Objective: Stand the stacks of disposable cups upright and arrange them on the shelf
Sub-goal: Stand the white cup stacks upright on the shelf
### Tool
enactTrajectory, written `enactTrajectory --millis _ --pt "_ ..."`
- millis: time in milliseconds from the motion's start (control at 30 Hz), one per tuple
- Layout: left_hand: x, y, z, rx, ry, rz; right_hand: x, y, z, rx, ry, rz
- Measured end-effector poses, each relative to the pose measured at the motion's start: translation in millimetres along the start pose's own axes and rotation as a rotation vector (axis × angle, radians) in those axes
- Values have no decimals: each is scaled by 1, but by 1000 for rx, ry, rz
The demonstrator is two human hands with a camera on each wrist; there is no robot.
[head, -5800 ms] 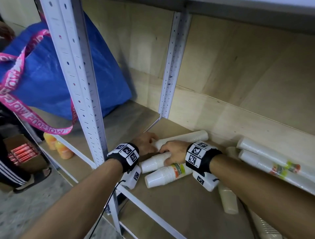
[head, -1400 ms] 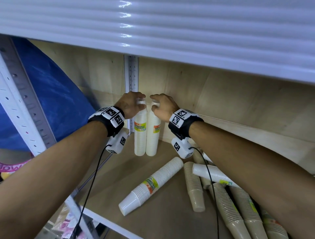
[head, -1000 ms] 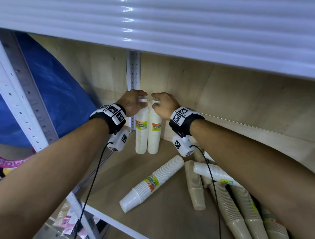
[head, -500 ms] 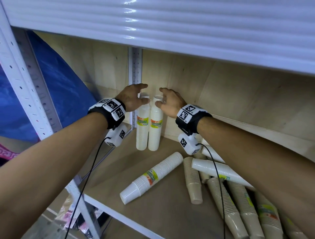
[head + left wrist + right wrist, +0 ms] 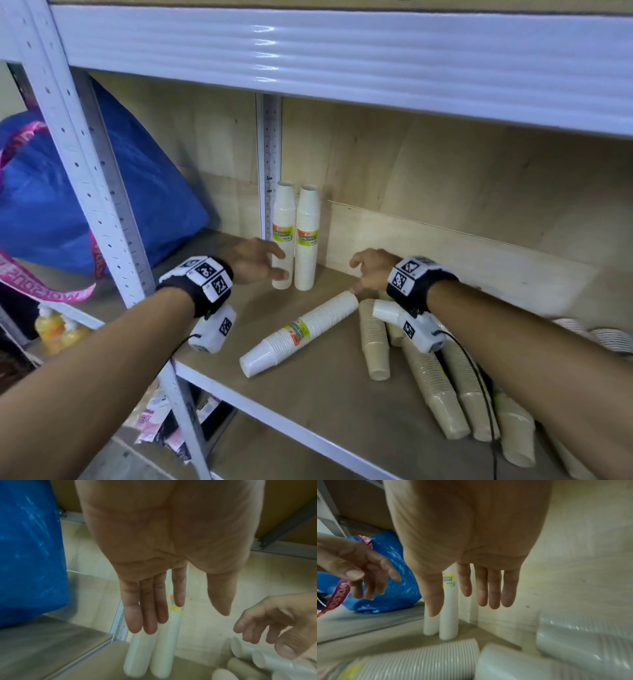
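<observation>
Two white cup stacks (image 5: 295, 240) (image 5: 150, 650) (image 5: 447, 612) stand upright side by side in the shelf's back left corner, against the steel post. My left hand (image 5: 263, 262) (image 5: 171, 608) hovers open just in front of them, holding nothing. My right hand (image 5: 364, 270) (image 5: 471, 599) is open and empty, low over the top end of a white stack (image 5: 301, 332) (image 5: 412, 661) lying on the wooden shelf board (image 5: 325, 394). Several brown cup stacks (image 5: 424, 370) lie to its right, partly hidden under my right forearm.
A blue bag (image 5: 68, 192) with a pink strap fills the bay to the left. A white perforated post (image 5: 85, 178) stands at the shelf's front left. The white beam (image 5: 342, 58) of the shelf above hangs overhead. More white cups (image 5: 599, 335) lie at far right.
Both hands let go of the tops of the two upright stacks and dropped toward the shelf board. The right hand moved right, toward the lying white stack. The two stacks stay upright.
</observation>
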State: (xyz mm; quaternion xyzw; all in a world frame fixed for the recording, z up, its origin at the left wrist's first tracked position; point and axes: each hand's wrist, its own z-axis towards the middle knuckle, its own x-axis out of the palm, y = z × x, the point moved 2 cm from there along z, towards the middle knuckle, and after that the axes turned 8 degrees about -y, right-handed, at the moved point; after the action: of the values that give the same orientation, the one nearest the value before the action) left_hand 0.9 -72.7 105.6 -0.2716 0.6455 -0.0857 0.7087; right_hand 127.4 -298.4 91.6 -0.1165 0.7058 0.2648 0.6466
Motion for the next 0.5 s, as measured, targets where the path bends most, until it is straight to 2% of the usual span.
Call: enactTrajectory --millis 267,500 --pt "67 24 -41 -85 245 -1 38 -34 -29 -2 66 -104" --pt "91 41 -59 -98 298 64 44 -56 -38 -17 63 -218"
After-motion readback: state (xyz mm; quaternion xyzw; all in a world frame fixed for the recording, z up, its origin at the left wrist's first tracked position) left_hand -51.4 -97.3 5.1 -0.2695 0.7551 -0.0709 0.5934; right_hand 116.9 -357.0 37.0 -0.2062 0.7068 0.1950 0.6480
